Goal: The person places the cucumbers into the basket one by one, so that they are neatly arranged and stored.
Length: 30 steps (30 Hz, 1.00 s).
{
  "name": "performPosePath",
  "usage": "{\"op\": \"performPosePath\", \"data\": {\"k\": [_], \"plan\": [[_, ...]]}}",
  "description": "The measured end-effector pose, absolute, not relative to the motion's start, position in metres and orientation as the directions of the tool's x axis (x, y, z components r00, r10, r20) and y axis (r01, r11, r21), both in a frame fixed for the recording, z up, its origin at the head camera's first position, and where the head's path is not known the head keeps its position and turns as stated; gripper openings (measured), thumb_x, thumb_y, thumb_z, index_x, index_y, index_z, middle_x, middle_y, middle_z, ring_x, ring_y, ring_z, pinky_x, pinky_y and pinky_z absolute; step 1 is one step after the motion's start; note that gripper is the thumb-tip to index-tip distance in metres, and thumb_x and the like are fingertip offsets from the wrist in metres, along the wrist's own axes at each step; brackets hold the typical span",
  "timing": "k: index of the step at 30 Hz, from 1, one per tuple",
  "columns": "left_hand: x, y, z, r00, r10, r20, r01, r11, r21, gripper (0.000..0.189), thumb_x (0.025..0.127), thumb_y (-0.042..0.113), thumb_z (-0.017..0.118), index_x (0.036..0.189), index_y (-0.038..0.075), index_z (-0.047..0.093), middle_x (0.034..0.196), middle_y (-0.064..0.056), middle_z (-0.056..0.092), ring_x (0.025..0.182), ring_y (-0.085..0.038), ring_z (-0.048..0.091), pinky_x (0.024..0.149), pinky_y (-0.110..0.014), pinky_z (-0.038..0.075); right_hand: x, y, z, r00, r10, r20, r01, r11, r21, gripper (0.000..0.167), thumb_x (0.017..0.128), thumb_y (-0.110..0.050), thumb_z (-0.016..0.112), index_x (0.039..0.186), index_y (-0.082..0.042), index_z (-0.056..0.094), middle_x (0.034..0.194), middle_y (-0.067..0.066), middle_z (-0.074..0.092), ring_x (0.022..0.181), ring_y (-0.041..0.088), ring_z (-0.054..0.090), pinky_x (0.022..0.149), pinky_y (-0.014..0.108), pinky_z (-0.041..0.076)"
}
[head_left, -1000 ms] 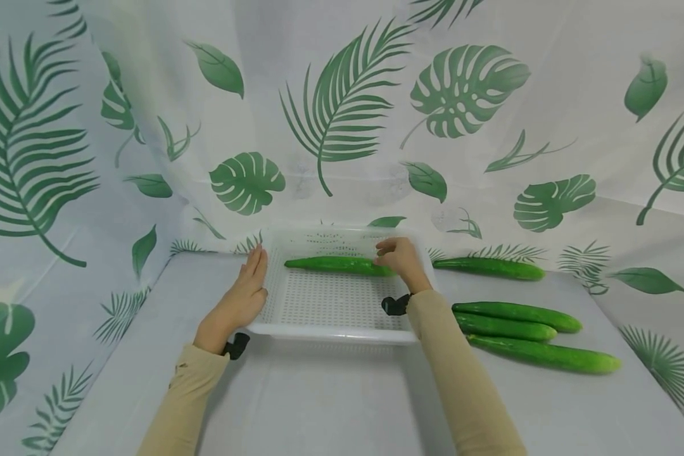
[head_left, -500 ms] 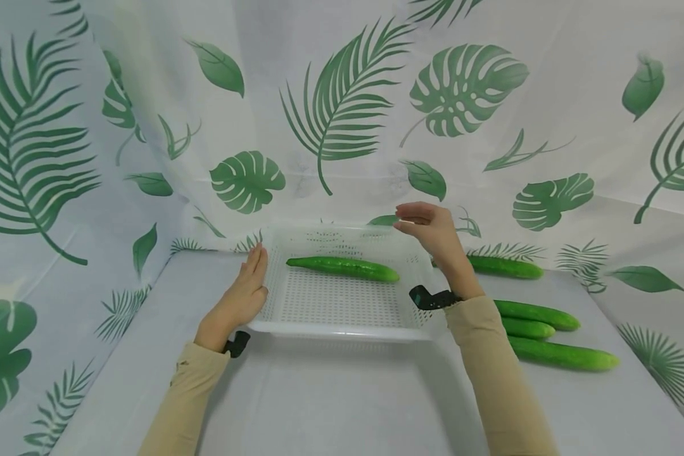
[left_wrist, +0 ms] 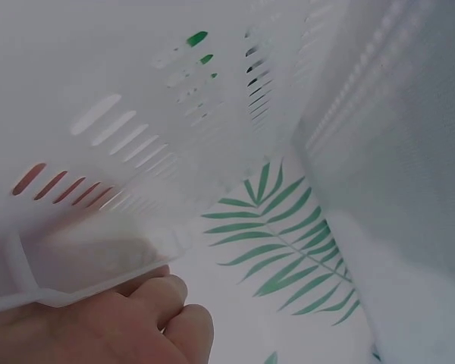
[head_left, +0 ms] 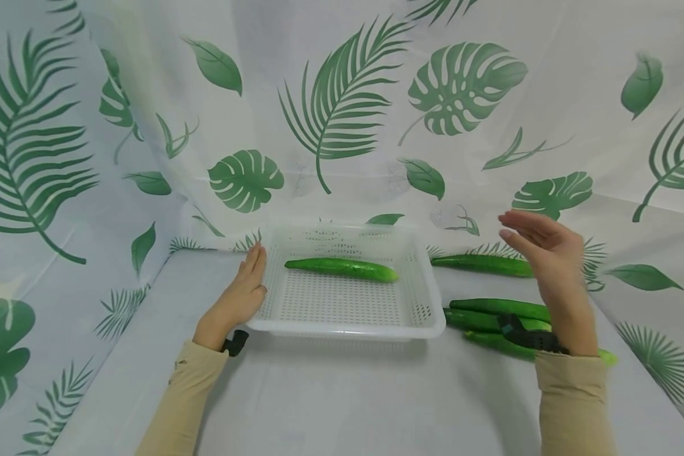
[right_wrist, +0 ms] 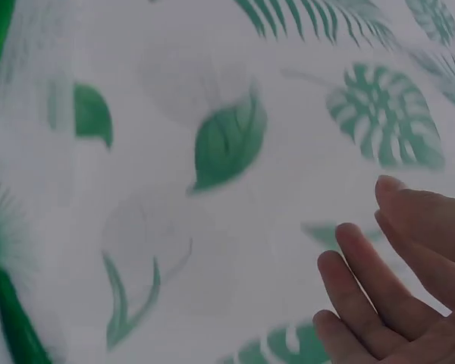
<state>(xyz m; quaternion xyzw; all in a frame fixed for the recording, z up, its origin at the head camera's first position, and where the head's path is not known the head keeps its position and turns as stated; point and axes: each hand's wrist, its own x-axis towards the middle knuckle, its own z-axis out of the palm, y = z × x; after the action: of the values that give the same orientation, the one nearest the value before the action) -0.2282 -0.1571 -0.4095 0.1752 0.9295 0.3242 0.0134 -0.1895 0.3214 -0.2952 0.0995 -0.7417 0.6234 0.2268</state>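
Observation:
A white perforated plastic basket (head_left: 344,330) stands on the table with one cucumber (head_left: 342,268) lying across its bottom. My left hand (head_left: 236,301) holds the basket's left side at the rim; in the left wrist view, fingers (left_wrist: 163,303) lie outside the wall and skin shows through its slots. Nothing is in my right hand (head_left: 553,269), raised at the right with fingers bent slightly and thumb apart. Below its wrist lie several cucumbers (head_left: 504,308), partly covered by the forearm and wrist camera. Another cucumber (head_left: 479,263) lies farther back, its right end hidden behind the hand.
A white sheet with green leaf prints (head_left: 330,114) hangs behind and at both sides of the table (head_left: 342,392). In the right wrist view, a cucumber (right_wrist: 15,318) shows at the lower left edge.
My right hand has let go of the cucumber in the basket, risen, and moved right over the other cucumbers. The left hand has stayed at the basket's left side.

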Motion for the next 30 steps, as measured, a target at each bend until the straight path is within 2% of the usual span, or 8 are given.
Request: {"op": "performPosePath", "data": {"k": [3, 8, 13, 16, 21, 25, 27, 30], "plan": [[-0.228, -0.157, -0.409, -0.939, 0.331, 0.09, 0.314, 0.726, 0.611, 0.072, 0.091, 0.003, 0.032, 0.155, -0.007, 0.0, 0.164, -0.015, -0.012, 0.15, -0.028, -0.014, 0.12, -0.052, -0.001, -0.176, 0.351, -0.306, -0.886, 0.198, 0.419, -0.398, 0.14, -0.907, 0.039, 0.089, 0.0, 0.071, 0.126, 0.008, 0.062, 0.115, 0.002, 0.07, 0.108, 0.012, 0.063, 0.087, 0.01, 0.048], [-0.228, -0.158, -0.411, -0.939, 0.33, 0.094, 0.316, 0.726, 0.611, 0.073, 0.09, 0.002, 0.032, 0.155, -0.007, 0.0, 0.164, -0.015, -0.012, 0.15, -0.028, -0.013, 0.121, -0.052, 0.0, -0.156, 0.396, -0.333, -0.875, 0.321, 0.364, -0.331, 0.153, -0.931, 0.037, 0.09, -0.002, 0.069, 0.126, 0.007, 0.064, 0.111, -0.003, 0.071, 0.105, 0.007, 0.063, 0.087, 0.007, 0.045], [-0.229, -0.158, -0.411, -0.939, 0.331, 0.093, 0.317, 0.727, 0.609, 0.073, 0.09, 0.002, 0.032, 0.155, -0.007, 0.0, 0.164, -0.014, -0.013, 0.15, -0.028, -0.012, 0.121, -0.052, 0.0, -0.142, 0.433, -0.364, -0.839, 0.438, 0.323, -0.288, 0.146, -0.946, 0.033, 0.096, -0.006, 0.063, 0.126, 0.005, 0.065, 0.104, -0.007, 0.072, 0.104, 0.005, 0.062, 0.1, 0.009, 0.038], [-0.229, -0.158, -0.41, -0.939, 0.33, 0.095, 0.317, 0.725, 0.612, 0.074, 0.089, 0.002, 0.033, 0.155, -0.007, 0.001, 0.164, -0.014, -0.012, 0.151, -0.028, -0.012, 0.121, -0.051, 0.0, -0.135, 0.45, -0.38, -0.844, 0.46, 0.276, -0.175, 0.251, -0.952, 0.033, 0.099, -0.011, 0.059, 0.13, 0.001, 0.064, 0.104, -0.014, 0.071, 0.103, -0.001, 0.06, 0.105, 0.007, 0.029], [-0.228, -0.158, -0.409, -0.939, 0.331, 0.097, 0.319, 0.724, 0.611, 0.073, 0.09, 0.002, 0.033, 0.155, -0.007, 0.001, 0.164, -0.016, -0.011, 0.151, -0.029, -0.012, 0.121, -0.051, 0.0, -0.126, 0.474, -0.405, -0.887, 0.412, 0.211, 0.006, 0.466, -0.885, 0.04, 0.101, -0.023, 0.057, 0.137, -0.006, 0.06, 0.103, -0.028, 0.064, 0.1, -0.011, 0.054, 0.093, 0.0, 0.031], [-0.228, -0.159, -0.41, -0.938, 0.329, 0.107, 0.324, 0.728, 0.604, 0.072, 0.09, 0.001, 0.033, 0.155, -0.008, 0.001, 0.164, -0.017, -0.01, 0.151, -0.028, -0.011, 0.121, -0.052, 0.001, -0.122, 0.492, -0.422, -0.9, 0.394, 0.185, 0.044, 0.506, -0.862, 0.037, 0.101, -0.023, 0.058, 0.134, -0.009, 0.062, 0.099, -0.034, 0.06, 0.096, -0.015, 0.052, 0.081, 0.0, 0.035], [-0.228, -0.159, -0.41, -0.939, 0.327, 0.11, 0.324, 0.73, 0.602, 0.072, 0.091, 0.0, 0.033, 0.155, -0.008, 0.001, 0.165, -0.017, -0.01, 0.151, -0.028, -0.011, 0.121, -0.052, 0.001, -0.118, 0.501, -0.429, -0.903, 0.409, 0.13, 0.093, 0.483, -0.871, 0.038, 0.099, -0.025, 0.061, 0.135, -0.012, 0.062, 0.099, -0.037, 0.057, 0.103, -0.013, 0.05, 0.101, 0.008, 0.032], [-0.229, -0.159, -0.41, -0.94, 0.325, 0.104, 0.319, 0.732, 0.602, 0.072, 0.091, 0.001, 0.033, 0.155, -0.007, 0.001, 0.165, -0.016, -0.011, 0.151, -0.028, -0.012, 0.121, -0.051, 0.0, -0.114, 0.514, -0.437, -0.901, 0.433, 0.005, 0.213, 0.453, -0.866, 0.043, 0.096, -0.036, 0.064, 0.137, -0.025, 0.061, 0.103, -0.041, 0.047, 0.135, 0.009, 0.039, 0.12, 0.045, 0.021]]}}
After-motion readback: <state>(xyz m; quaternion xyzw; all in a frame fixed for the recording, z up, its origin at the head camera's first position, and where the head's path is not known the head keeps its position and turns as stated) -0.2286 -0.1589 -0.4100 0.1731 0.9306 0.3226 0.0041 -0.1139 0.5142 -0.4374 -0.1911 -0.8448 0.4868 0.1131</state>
